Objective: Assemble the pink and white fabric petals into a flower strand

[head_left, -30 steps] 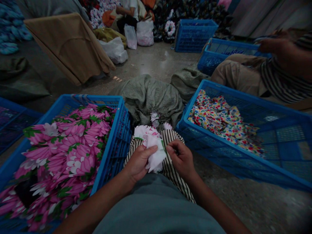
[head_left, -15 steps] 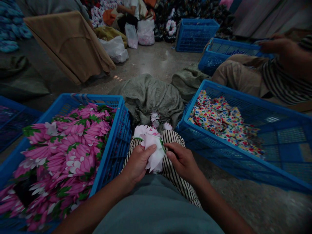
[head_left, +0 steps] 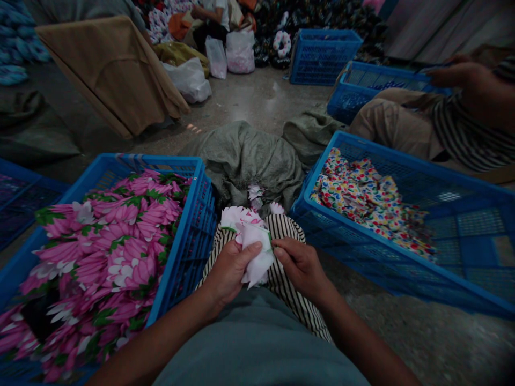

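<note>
My left hand [head_left: 233, 265] is closed round a white fabric flower piece [head_left: 258, 262], thumb lying on top of it. Green and pink show along the piece's upper edge. At that green edge, the fingertips of my right hand [head_left: 295, 262] are pinched together. What they grip is too small to make out. Behind the held piece, another white-and-pink petal-edged fabric piece [head_left: 237, 216] rests on my striped lap [head_left: 284, 228]. A small petal-edged piece [head_left: 276, 208] lies just beyond my knees.
A blue crate [head_left: 200, 177] of pink-and-green fabric flowers stands left. Another blue crate [head_left: 402, 268] with colourful patterned cloth [head_left: 362, 198] stands right. A grey-green sack [head_left: 253, 153] slumps ahead. A co-worker's hand [head_left: 462, 78] shows at right, and a person [head_left: 213, 19] sits far back.
My right fingertips have come together into a pinch at the green edge; they were more apart. The held white piece has shifted slightly down, still in my left hand.
</note>
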